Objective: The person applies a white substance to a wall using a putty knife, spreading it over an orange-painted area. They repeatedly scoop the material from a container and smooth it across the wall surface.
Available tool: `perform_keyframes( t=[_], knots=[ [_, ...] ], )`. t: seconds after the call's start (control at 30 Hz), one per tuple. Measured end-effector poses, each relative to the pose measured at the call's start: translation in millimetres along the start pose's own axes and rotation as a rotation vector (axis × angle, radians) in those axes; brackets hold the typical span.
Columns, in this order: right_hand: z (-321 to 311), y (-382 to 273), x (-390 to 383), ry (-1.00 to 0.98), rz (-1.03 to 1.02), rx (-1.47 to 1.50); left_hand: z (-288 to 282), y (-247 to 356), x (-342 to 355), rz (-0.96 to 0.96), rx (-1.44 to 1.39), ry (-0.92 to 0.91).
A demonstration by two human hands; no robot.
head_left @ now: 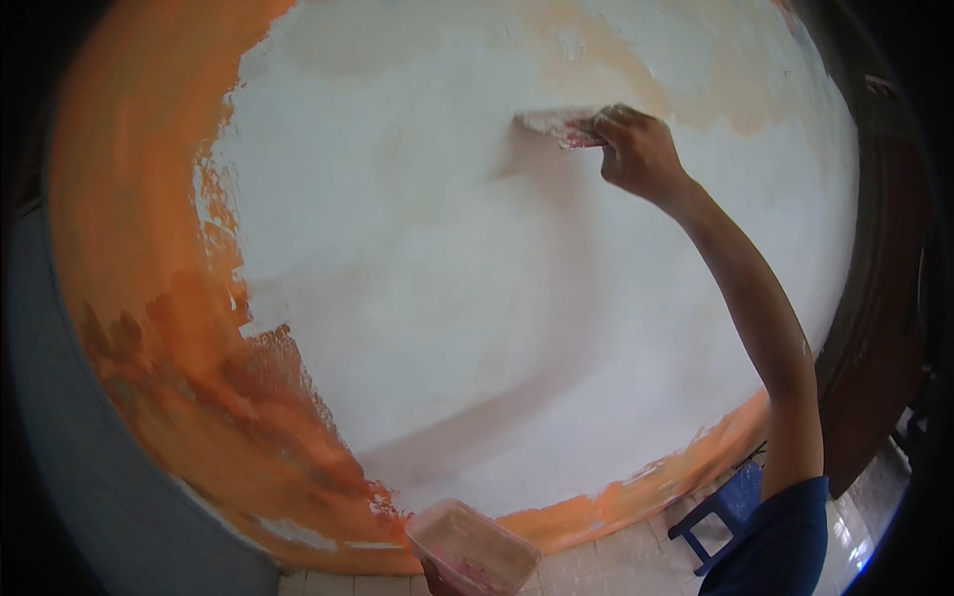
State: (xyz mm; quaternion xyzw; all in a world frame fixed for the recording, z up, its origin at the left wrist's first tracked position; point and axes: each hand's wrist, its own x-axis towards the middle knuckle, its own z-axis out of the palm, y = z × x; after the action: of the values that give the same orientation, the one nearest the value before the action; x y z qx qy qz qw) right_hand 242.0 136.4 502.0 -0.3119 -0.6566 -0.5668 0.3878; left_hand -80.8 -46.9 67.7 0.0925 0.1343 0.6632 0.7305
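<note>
My right hand (641, 154) is raised to the upper part of a wall, its fingers wrapped round a wide putty knife (549, 123) smeared with white and reddish filler. The blade lies close against a white coated area (417, 268) of the wall and casts a shadow there. Low in view, my left hand (435, 579) holds a pinkish plastic tub (519, 553) from beneath and its left side. Most of that hand is hidden by the tub or cut off by the lower edge. Some pinkish-white residue shows inside the tub.
Orange paint (129, 189) with ragged edges borders the white area on the left and below. A grey wall (70, 417) adjoins at the left. A blue plastic stool (723, 512) stands on the white tiled floor (616, 561) near my right sleeve. Dark brown surfaces line the far right.
</note>
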Motion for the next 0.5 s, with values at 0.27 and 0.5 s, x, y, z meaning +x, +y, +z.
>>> perform_keyframes(
  t=[0.27, 0.5],
  knots=[
    [-29.4, 40.1, 124.0, 0.39, 0.201, -0.069, 5.6, 0.5, -4.5, 0.083, 0.091, 0.019],
    [13.3, 48.0, 175.9, 0.207, 0.262, -0.109, 11.1, -12.6, 3.8, 0.119, -0.009, 0.023]
  ],
)
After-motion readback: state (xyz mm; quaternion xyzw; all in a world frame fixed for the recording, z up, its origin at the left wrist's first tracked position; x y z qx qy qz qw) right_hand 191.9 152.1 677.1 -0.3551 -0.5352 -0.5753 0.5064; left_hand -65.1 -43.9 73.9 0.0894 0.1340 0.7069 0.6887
